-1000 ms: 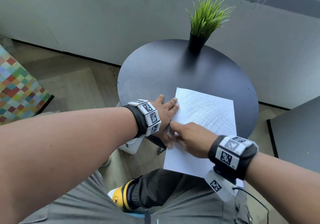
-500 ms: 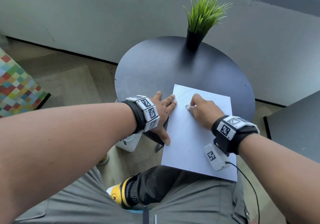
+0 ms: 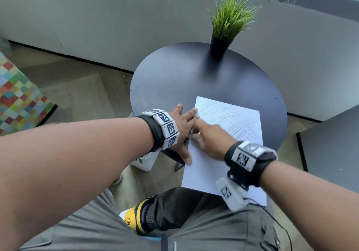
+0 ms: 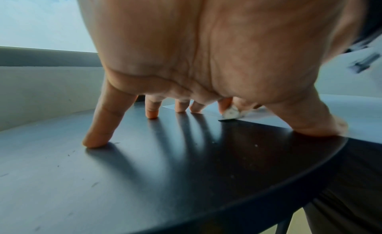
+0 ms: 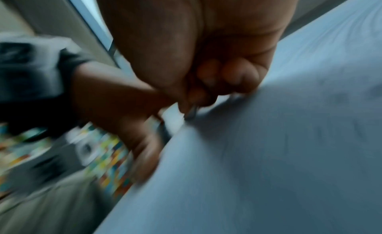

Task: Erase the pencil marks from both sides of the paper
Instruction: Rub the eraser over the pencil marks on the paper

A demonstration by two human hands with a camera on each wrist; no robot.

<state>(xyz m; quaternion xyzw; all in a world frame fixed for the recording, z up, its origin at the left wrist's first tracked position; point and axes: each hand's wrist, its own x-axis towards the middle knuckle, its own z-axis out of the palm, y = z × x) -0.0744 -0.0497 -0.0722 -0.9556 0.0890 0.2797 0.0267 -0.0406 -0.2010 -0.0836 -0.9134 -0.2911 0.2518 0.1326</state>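
Round black table [image 3: 174, 79], seen from the head view, with a potted grass plant [image 3: 229, 25] at its far edge. A white sheet of paper [image 3: 206, 173] lies at the near right edge of the table, its near end overhanging the rim above the person's lap. Grey pencil marks [image 3: 233, 122] cover the far half of the upper face; the near half appears clean, though faint marks may be lost to blur.

Left hand [image 3: 180, 130]: spread flat, fingers wide and straight, fingertips [image 4: 97, 139] pressing on the table at the paper's left edge, the thumb resting at that edge nearer the person. It holds nothing and serves to pin the sheet.

Right hand [image 3: 209, 140]: on the paper beside the left hand, fingers curled narrowly and pinching a small white eraser [image 4: 231, 113] against the sheet near its left edge. The right wrist view is heavily blurred and shows only the curled fingers [image 5: 237, 77] over the paper.

Step in hand, as judged: rubbing out the marks on the first face, worked from the left edge. The scribbled far half remains, and the underside cannot be seen. The next move calls for strokes carried toward the far right corner under firm pinning, since the overhanging sheet may crease or slide.
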